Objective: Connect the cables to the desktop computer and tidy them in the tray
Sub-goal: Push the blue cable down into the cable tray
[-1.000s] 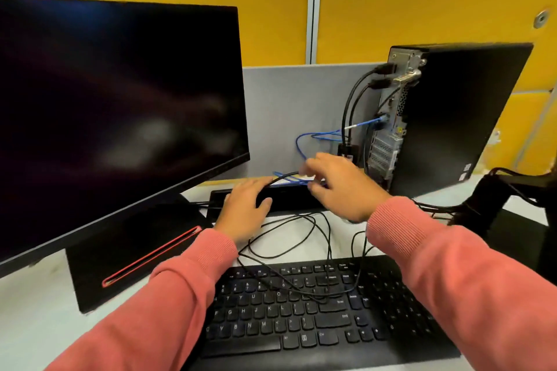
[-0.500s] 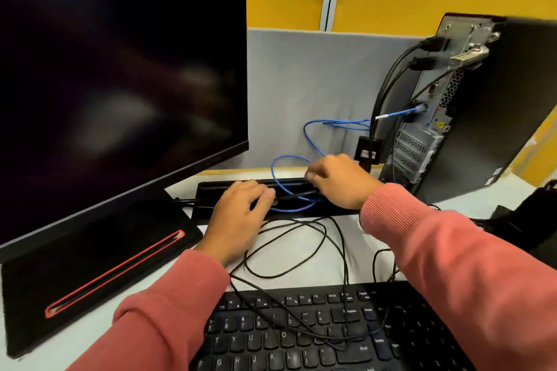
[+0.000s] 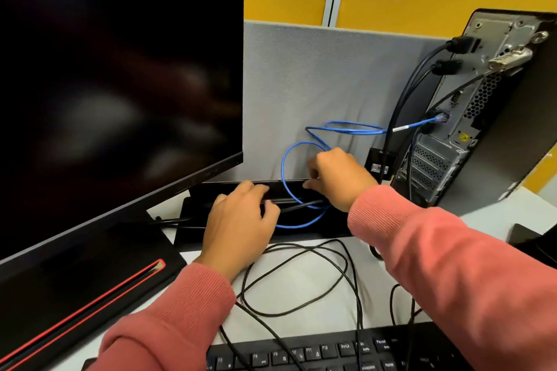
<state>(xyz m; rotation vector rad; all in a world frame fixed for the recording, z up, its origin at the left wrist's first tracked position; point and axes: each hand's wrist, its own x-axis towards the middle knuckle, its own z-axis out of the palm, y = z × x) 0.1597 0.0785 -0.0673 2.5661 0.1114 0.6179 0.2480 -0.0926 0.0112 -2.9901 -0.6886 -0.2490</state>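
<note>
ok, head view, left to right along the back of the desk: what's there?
Monitor → left hand in the black tray → blue cable loop → right hand → desktop computer.

Desk layout, head view. The monitor [image 3: 120,69] fills the 9-to-11 o'clock region, its base [image 3: 84,280] at 8 o'clock. The tray [image 3: 193,211] lies at centre, behind the loose cables [image 3: 295,280] and before the partition [image 3: 331,84]. The desktop computer [image 3: 494,105] stands at 2 o'clock, rear panel toward the tray, with cables plugged into it. The network cable [image 3: 297,156] runs from that panel toward 9 o'clock, then loops down into the tray. The left hand [image 3: 241,223] rests on the tray — the right hand [image 3: 337,178] just beside it at 3 o'clock, at the loop. The keyboard [image 3: 331,352] lies at 6 o'clock, loose cables crossing it.
</note>
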